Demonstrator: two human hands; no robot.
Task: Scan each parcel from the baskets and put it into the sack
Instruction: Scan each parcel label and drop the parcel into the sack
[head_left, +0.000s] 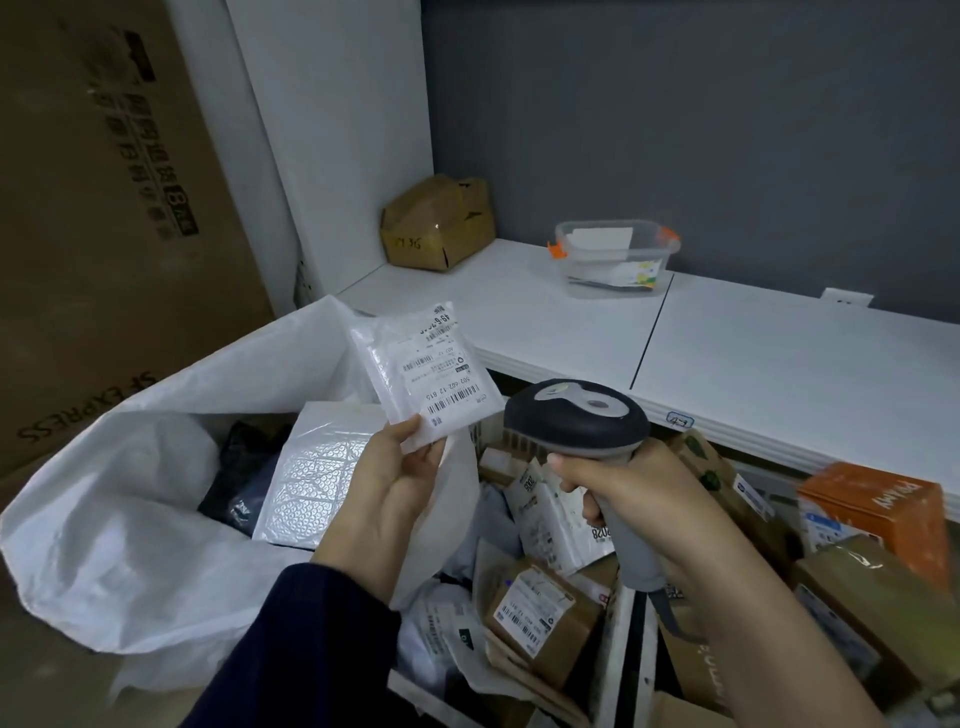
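My left hand (395, 478) pinches a small white bubble-mailer parcel (415, 364) by its lower corner, label and barcodes facing up. It hangs over the right rim of the open white sack (119, 514), which holds a larger white bubble mailer (322, 483) and a dark bag (244, 478). My right hand (618, 488) grips the handle of a grey barcode scanner (576, 421), whose head sits just right of the parcel. Below both hands are baskets (628, 639) piled with several parcels, brown boxes and white bags.
A white shelf (753, 358) runs behind the baskets, carrying a brown carton (436, 223) and a clear plastic tub (613, 254). A tall cardboard box (104, 208) stands left of the sack. An orange box (878, 509) lies at the right.
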